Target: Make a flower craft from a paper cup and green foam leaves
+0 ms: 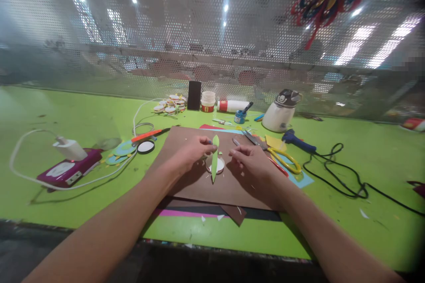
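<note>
Between the thumb and forefinger of my left hand (198,148) is a pointed, leaf-shaped strip of light green paper (215,159), held nearly upright. Behind its lower half lies a small round white disc (219,167) on a brown sheet of card (199,188). My right hand (247,158) hovers just right of the strip, apart from it, with fingers curled and the thumb near the forefinger. Whatever may be in that pinch is too small to make out. Scissors with yellow handles (292,162) and a red pen (278,166) lie beyond my right hand.
To the right are a blue glue gun (300,142) with a black cord and a white spray bottle (280,115). A purple power strip (71,170), an orange cutter (146,136) and a round black-rimmed piece (146,147) lie left. A blue paint jar (240,117) stands behind.
</note>
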